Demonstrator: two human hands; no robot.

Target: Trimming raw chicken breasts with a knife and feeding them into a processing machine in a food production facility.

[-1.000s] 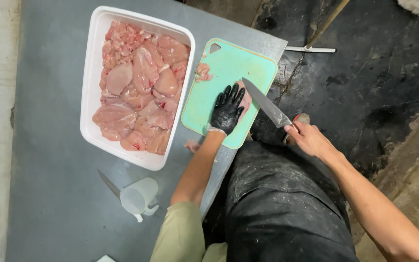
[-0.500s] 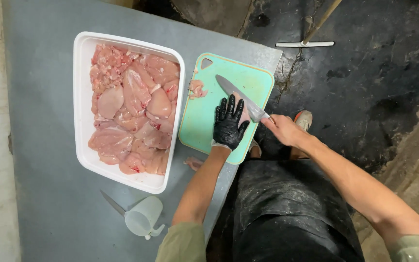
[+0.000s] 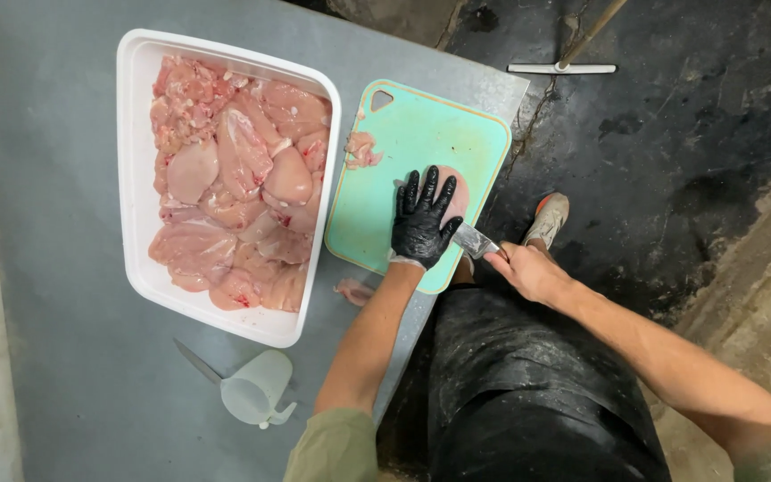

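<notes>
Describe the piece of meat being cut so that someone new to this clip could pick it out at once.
Start at the grey table and find the mint-green cutting board right of the white tray of raw chicken. The piece lies near the board's right edge, pressed flat under the black-gloved left hand, with the knife in the bare right hand beside it. Unlike the small scrap at the board's left edge, it is covered by the glove.

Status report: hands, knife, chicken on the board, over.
Left hand gloved, flat on chicken piece. Right hand grips knife, blade under left palm. Scrap near board edge.

Pink chicken piece [image 3: 457, 192] flat on cutting board [image 3: 385, 187]
</notes>
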